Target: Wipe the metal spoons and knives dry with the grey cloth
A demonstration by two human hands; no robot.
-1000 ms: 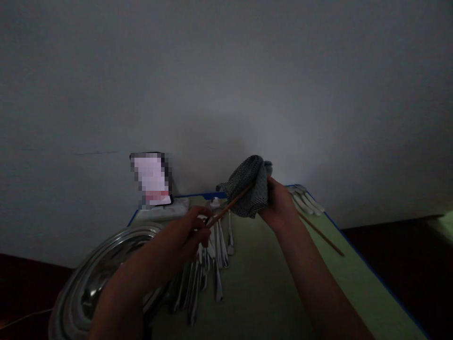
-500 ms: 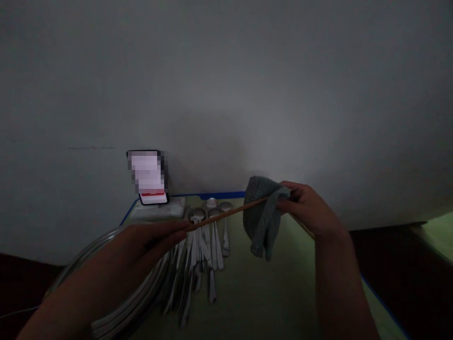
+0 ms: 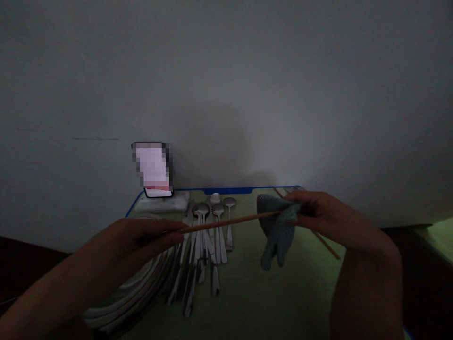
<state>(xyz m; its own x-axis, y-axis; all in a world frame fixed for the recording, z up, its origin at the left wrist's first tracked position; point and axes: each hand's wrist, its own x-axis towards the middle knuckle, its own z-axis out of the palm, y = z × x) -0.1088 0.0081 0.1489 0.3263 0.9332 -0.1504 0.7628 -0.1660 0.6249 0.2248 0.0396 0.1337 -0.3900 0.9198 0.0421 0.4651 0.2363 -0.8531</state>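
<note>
My left hand (image 3: 148,236) pinches one end of a thin wooden chopstick (image 3: 226,223) that runs level across to my right hand. My right hand (image 3: 318,216) is closed on a grey checked cloth (image 3: 278,226) wrapped round the chopstick's far end; the cloth's loose part hangs down. Both hands hover above a green table mat (image 3: 255,293). Under the chopstick lie several metal spoons (image 3: 208,236) in a bunch.
A stack of shiny metal plates (image 3: 141,288) sits at the left under my left forearm. A phone (image 3: 154,170) leans against the wall on a white block. Another chopstick (image 3: 323,243) lies at the right behind my right hand. The room is dim.
My right hand has slid the cloth right along the chopstick to its tip and dropped lower. The chopstick went from tilted to level, and my left hand moved left.
</note>
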